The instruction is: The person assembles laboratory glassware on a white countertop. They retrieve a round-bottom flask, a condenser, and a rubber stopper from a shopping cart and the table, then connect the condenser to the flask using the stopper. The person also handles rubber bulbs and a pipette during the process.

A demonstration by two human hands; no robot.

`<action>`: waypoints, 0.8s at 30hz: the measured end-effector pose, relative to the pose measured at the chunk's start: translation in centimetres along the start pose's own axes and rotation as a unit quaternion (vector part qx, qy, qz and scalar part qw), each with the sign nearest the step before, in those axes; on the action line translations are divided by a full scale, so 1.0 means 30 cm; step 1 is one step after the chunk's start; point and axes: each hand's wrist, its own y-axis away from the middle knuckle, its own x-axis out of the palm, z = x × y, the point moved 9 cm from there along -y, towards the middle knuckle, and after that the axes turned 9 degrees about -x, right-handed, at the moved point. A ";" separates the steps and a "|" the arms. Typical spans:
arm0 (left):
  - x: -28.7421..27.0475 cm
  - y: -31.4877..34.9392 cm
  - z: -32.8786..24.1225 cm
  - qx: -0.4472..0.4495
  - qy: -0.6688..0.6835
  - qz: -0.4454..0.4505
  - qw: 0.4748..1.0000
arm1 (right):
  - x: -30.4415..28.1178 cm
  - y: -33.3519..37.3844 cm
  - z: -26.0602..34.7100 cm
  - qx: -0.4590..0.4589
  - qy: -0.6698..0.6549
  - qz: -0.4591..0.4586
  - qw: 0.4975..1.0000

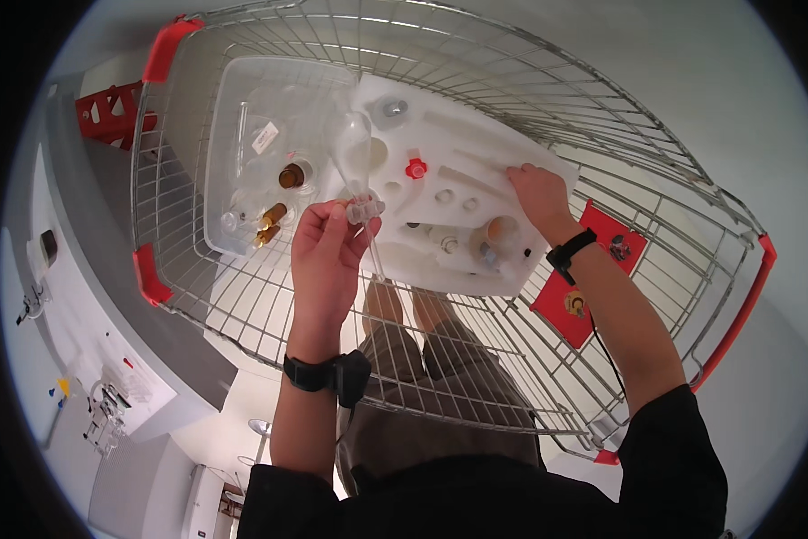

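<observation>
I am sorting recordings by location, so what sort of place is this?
Likely a laboratory or its storeroom: glassware in the left hand, brown bottles in a clear bin, and a foam tray with shaped recesses.

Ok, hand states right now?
Left hand: closed, holding a clear glass funnel.
Right hand: at the white foam tray's edge; grip can't be told.

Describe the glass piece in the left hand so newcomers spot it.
Find the wire cart, then the white foam tray inside it. At its left side, the left hand holds the glass piece: rounded far end, thin near stem. Only it sits in that hand, unlike its neighbours.
</observation>
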 end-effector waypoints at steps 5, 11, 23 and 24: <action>-0.022 0.004 -0.040 0.050 0.038 -0.015 0.998 | 0.029 -0.032 -0.023 0.009 -0.039 0.035 0.999; -0.072 0.005 -0.106 0.111 0.060 -0.036 0.991 | 0.002 -0.054 -0.062 -0.012 -0.183 0.001 0.983; -0.074 0.018 -0.126 0.126 0.075 -0.030 0.989 | -0.030 -0.023 -0.022 -0.015 -0.165 -0.011 0.986; -0.073 0.018 -0.126 0.127 0.074 -0.028 0.989 | -0.028 -0.019 -0.021 -0.020 -0.157 -0.016 0.987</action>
